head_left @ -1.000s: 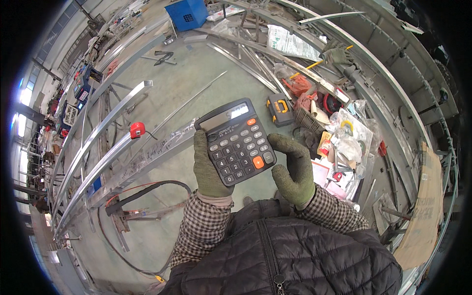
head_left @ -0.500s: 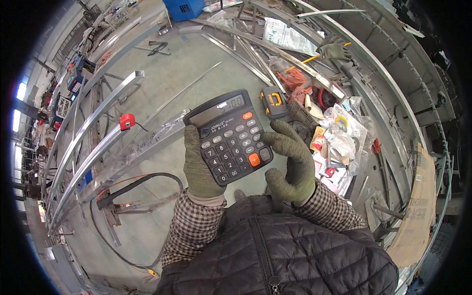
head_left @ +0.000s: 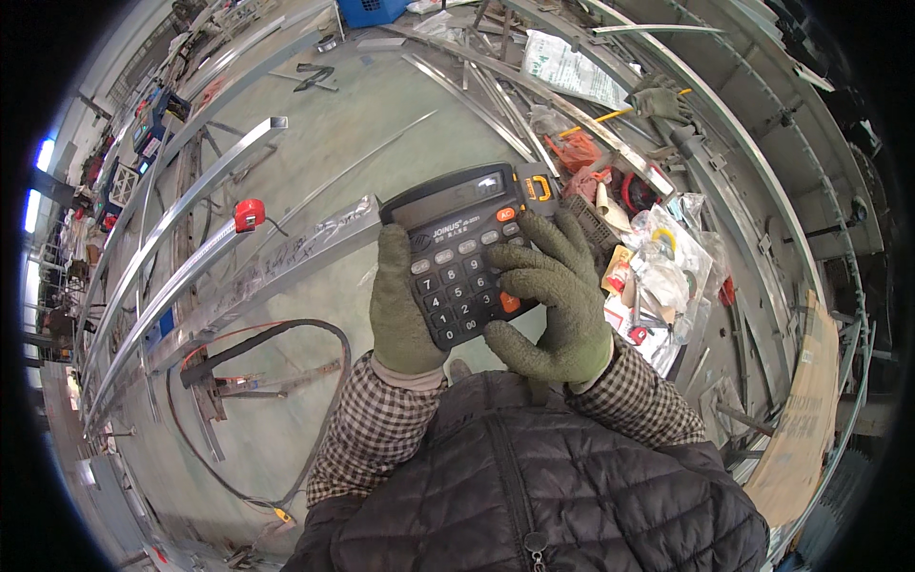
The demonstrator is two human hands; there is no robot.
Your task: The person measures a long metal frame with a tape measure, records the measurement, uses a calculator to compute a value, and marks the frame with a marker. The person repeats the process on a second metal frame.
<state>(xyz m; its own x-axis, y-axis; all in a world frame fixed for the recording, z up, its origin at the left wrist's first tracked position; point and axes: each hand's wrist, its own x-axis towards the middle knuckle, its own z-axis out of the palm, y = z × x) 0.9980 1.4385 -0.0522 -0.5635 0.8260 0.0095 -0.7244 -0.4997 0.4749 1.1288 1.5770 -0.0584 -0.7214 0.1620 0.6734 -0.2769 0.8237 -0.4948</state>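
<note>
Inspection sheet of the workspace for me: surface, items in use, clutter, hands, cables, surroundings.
Surface: pale green floor, metal tubing at left
Items in use: dark calculator
Clutter: orange bag, black-and-yellow case, clear plastic, at right
Hands: gloved; left hand grips calculator's left side; right hand has fingers over its right-hand keys, contact unclear
Cables: dark cable or hose loops lower left
Surroundings: cardboard far right, blue box at top
</note>
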